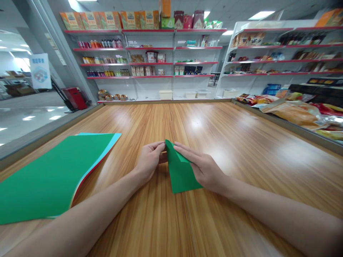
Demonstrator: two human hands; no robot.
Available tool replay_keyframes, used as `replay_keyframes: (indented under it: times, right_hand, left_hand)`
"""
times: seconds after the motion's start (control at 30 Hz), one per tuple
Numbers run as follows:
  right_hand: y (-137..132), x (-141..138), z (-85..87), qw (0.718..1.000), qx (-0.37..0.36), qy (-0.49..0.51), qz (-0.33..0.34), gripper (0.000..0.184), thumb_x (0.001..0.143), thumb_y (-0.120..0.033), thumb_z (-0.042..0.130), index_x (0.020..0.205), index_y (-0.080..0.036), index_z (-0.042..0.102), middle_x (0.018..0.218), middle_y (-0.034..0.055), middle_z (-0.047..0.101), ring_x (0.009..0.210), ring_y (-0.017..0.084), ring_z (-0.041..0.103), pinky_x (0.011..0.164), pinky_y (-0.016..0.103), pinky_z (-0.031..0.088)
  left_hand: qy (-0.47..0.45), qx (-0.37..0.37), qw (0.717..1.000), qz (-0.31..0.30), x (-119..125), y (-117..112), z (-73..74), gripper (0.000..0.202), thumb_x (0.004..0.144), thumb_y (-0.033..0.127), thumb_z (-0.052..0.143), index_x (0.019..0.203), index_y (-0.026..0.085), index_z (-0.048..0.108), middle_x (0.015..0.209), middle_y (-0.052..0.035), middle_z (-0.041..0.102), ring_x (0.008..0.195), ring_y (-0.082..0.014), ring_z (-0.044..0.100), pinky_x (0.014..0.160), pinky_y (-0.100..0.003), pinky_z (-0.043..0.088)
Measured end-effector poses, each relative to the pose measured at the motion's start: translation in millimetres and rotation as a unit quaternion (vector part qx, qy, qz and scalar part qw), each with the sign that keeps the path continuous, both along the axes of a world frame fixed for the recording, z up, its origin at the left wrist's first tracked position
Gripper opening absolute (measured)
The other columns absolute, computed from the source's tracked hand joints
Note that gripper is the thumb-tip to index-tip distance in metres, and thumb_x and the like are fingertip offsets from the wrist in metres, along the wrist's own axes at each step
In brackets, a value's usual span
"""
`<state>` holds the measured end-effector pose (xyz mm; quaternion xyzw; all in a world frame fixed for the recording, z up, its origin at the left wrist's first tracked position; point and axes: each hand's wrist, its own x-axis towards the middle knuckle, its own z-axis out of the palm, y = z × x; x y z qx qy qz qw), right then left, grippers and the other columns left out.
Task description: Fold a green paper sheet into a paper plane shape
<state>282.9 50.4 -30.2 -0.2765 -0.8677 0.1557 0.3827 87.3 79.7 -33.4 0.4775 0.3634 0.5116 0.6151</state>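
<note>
A small folded green paper (180,172) lies on the wooden table (214,142) in front of me. My left hand (150,159) pinches its top corner from the left, fingers curled together. My right hand (199,164) lies flat along the paper's right edge, fingers stretched out and pressing the fold down. Both forearms reach in from the bottom of the view.
A stack of coloured paper sheets (50,175), green on top with blue and red beneath, lies at the left. Snack bags (294,110) are piled along the right edge. Store shelves (150,60) with goods stand behind the table.
</note>
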Motion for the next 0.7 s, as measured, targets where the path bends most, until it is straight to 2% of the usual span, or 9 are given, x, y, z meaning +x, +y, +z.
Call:
replay_keyframes:
  times: [0.07,0.17,0.57,0.7]
  right_hand:
    - [-1.1,-0.7,-0.1,0.999,0.012,-0.03,0.014,0.064,0.086,0.0,0.034,0.146,-0.025,0.035,0.153,0.0046,0.03,0.138,0.02,0.035,0.112,0.042,0.036]
    - [-1.9,-0.5,-0.2,0.997,0.034,-0.067,0.018,0.068,0.084,0.002,0.034,0.146,-0.026,0.034,0.154,0.0048,0.028,0.138,0.021,0.034,0.111,0.044,0.037]
    - [-4.0,-2.6,0.9,0.979,0.112,-0.169,-0.006,0.078,0.076,0.008,0.036,0.147,-0.021,0.031,0.154,0.0096,0.027,0.137,0.027,0.035,0.107,0.046,0.042]
    - [-5.9,-5.1,3.5,0.967,0.138,-0.213,-0.018,0.075,0.074,0.008,0.037,0.145,-0.017,0.035,0.155,0.012,0.025,0.136,0.029,0.035,0.105,0.047,0.044]
  left_hand:
    - [-0.016,-0.017,1.0,0.015,-0.2,-1.7,0.2,0.024,0.078,0.037,0.067,0.083,0.013,0.067,0.079,-0.0054,0.07,0.065,-0.015,0.066,0.059,-0.025,0.052]
    - [-0.021,-0.033,0.999,0.033,-1.9,-2.6,0.4,0.025,0.076,0.038,0.068,0.075,0.013,0.065,0.073,-0.0036,0.069,0.059,-0.0128,0.064,0.053,-0.021,0.049]
    - [-0.06,-0.054,0.995,0.059,-1.3,-1.8,1.0,0.025,0.071,0.037,0.071,0.068,0.013,0.064,0.065,-0.0023,0.067,0.05,-0.01,0.059,0.047,-0.019,0.046]
    - [-0.052,-0.06,0.996,0.049,-1.5,-3.1,2.3,0.03,0.073,0.042,0.07,0.07,0.013,0.065,0.061,-0.0021,0.066,0.049,-0.0109,0.059,0.047,-0.021,0.047]
